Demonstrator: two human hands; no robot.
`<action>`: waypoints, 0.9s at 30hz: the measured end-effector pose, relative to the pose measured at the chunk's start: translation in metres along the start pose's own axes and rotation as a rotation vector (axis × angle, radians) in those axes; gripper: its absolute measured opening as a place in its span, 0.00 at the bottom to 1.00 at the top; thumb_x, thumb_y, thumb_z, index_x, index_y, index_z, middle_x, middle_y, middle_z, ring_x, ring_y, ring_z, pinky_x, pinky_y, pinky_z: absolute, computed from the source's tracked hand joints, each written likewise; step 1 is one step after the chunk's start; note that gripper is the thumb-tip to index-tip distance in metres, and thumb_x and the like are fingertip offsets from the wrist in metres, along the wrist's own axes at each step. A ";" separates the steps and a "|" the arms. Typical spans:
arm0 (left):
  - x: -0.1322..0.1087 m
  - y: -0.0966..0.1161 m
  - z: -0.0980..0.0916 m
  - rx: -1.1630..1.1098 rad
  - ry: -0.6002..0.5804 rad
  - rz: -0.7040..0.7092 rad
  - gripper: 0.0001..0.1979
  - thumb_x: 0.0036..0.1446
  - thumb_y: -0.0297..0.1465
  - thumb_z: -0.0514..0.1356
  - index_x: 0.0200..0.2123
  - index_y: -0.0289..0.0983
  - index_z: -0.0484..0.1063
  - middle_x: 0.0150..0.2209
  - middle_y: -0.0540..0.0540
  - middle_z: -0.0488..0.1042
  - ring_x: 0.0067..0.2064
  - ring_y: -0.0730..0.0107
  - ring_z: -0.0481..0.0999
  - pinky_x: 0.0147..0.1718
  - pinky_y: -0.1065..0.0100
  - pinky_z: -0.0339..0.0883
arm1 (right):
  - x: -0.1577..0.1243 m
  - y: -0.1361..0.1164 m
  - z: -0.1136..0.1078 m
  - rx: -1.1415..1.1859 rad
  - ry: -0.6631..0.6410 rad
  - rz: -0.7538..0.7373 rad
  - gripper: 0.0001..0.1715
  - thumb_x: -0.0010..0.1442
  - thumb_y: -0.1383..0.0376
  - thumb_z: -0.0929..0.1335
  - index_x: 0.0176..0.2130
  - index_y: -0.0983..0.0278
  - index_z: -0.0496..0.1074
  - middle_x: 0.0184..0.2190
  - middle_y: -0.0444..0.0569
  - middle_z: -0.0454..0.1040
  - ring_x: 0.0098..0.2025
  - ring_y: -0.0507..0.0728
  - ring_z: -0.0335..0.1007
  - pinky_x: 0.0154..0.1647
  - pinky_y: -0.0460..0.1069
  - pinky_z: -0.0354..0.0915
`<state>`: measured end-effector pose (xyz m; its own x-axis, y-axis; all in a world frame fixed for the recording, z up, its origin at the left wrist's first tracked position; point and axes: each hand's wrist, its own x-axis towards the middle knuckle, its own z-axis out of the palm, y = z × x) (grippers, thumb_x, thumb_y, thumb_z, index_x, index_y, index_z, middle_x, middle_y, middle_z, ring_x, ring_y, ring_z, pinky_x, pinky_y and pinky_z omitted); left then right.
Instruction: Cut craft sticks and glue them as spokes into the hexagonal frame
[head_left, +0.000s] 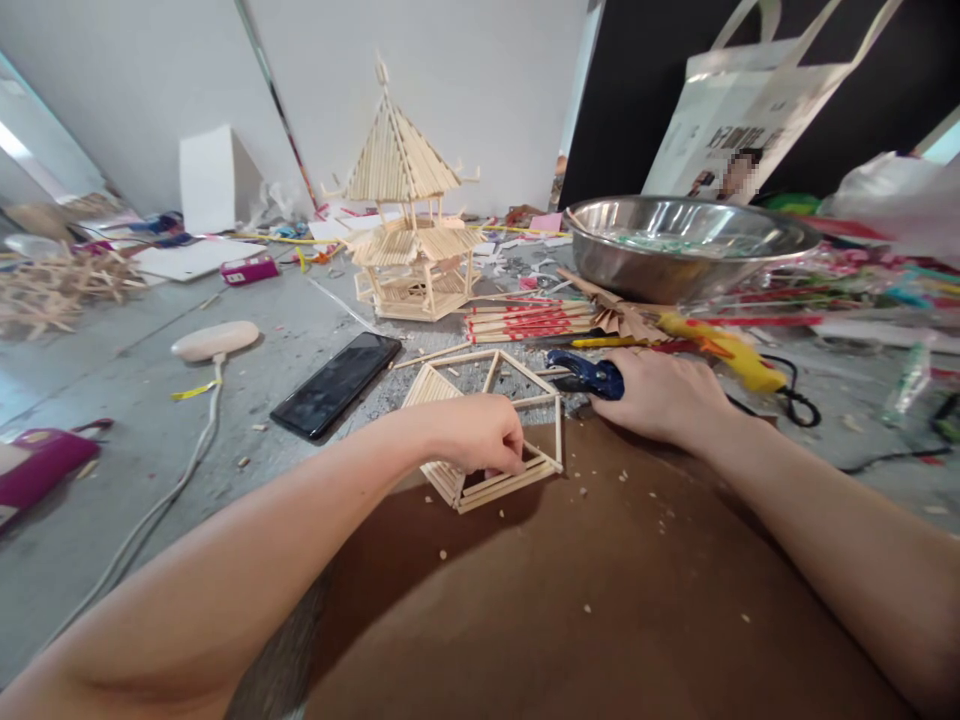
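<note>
My left hand (474,433) is curled into a loose fist and rests on a hexagonal frame of wooden sticks (491,425), fingertips pinching a stick at its near edge. My right hand (660,395) is closed around a blue-handled cutter (585,375), whose tip points left at the frame's right side. The frame lies at the far edge of a brown board (600,580).
A stick pagoda model (409,215) stands behind. A black phone (337,383) lies to the left, chopstick packs (529,320) and a yellow glue gun (731,355) beyond the frame. A steel bowl (686,245), white bag (757,110), white cable (191,440) and craft clutter surround.
</note>
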<state>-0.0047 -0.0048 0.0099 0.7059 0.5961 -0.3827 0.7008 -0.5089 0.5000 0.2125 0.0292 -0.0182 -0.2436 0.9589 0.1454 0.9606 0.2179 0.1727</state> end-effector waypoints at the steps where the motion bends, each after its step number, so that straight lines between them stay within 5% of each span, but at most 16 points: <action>1: 0.000 0.000 0.000 -0.014 -0.013 -0.008 0.11 0.44 0.33 0.53 0.26 0.34 0.72 0.20 0.49 0.71 0.20 0.79 0.65 0.20 0.77 0.55 | 0.000 0.000 0.000 -0.001 0.007 -0.004 0.25 0.43 0.49 0.59 0.37 0.60 0.66 0.33 0.50 0.70 0.31 0.61 0.65 0.24 0.50 0.53; 13: 0.000 -0.005 0.004 -0.264 -0.121 -0.117 0.08 0.45 0.32 0.54 0.27 0.34 0.69 0.13 0.52 0.66 0.16 0.76 0.66 0.17 0.75 0.59 | -0.001 0.000 0.000 -0.007 0.001 -0.012 0.26 0.43 0.48 0.59 0.37 0.61 0.65 0.33 0.50 0.70 0.31 0.61 0.65 0.23 0.50 0.53; 27: 0.002 -0.004 0.005 -0.244 -0.117 -0.104 0.08 0.45 0.33 0.54 0.27 0.34 0.68 0.14 0.51 0.65 0.17 0.75 0.67 0.16 0.75 0.60 | 0.000 -0.001 0.001 -0.016 0.000 0.003 0.26 0.43 0.49 0.59 0.37 0.61 0.66 0.31 0.50 0.70 0.30 0.60 0.65 0.23 0.49 0.51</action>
<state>-0.0055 -0.0047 0.0035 0.6484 0.5547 -0.5215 0.7346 -0.2760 0.6199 0.2114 0.0290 -0.0196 -0.2412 0.9595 0.1458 0.9589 0.2125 0.1879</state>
